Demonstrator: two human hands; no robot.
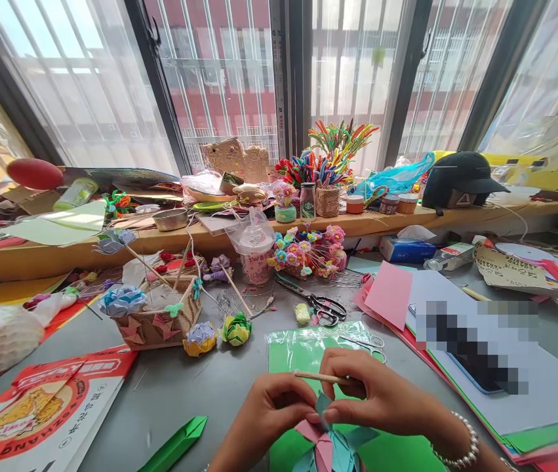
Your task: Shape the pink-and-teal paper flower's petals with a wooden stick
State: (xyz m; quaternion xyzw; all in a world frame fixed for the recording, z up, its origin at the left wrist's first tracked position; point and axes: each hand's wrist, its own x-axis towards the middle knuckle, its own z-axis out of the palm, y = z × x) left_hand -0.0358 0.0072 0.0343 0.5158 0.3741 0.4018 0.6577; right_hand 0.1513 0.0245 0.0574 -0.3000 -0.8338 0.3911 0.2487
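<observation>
At the table's (200, 387) near edge, a pink-and-teal folded paper flower (330, 442) sits between both hands. The left hand (271, 410) and right hand (379, 396) pinch its top with fingertips pressed together; a thin wooden stick (320, 377) rests across the right fingers.

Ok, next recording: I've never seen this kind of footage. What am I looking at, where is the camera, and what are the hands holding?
There is no machine here: one camera worn on a person's head looks down at their own bare hands. The left hand and right hand together pinch a folded pink-and-teal paper flower; the right also holds a thin wooden stick. Beneath lies green paper on a grey table. Around them: black-handled scissors, a small basket with paper flowers, and a tissue box.
</observation>
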